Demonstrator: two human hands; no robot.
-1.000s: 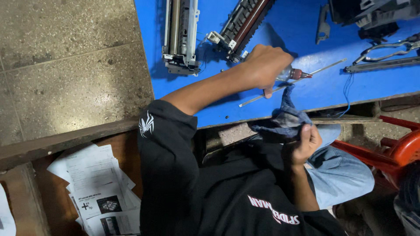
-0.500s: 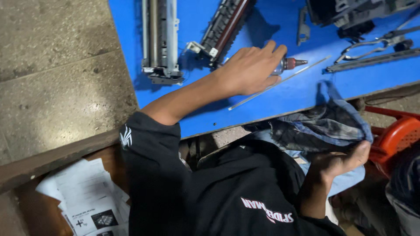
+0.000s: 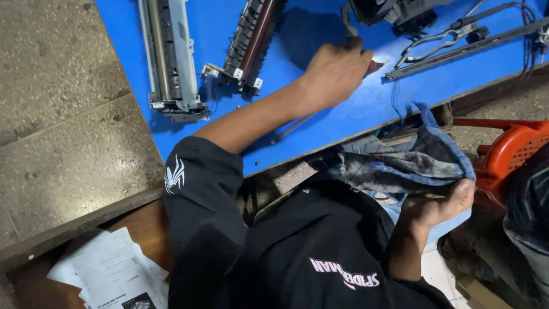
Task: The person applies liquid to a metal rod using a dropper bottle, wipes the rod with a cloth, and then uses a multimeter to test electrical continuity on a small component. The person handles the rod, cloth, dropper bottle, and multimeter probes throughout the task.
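The blue table [image 3: 354,114] is the big thing here. The left hand [image 3: 334,71] lies on the table, near its front edge, palm down with the fingers bent. It covers a small tool with a reddish handle [image 3: 374,67] that peeks out just beside the fingers. I cannot tell if the hand grips the tool or only rests on it. A thin metal rod [image 3: 291,127] lies on the table under the forearm.

The right hand [image 3: 437,209] is below the table's front edge. It holds a worn blue checked cloth [image 3: 409,163] with fingers and thumb pinched on its lower edge. The top of the cloth drapes up over the table's edge.

Farther back on the table lie two long grey roller parts [image 3: 168,54] and a dark metal bar [image 3: 463,48]. An orange stool [image 3: 506,151] stands beside the table.
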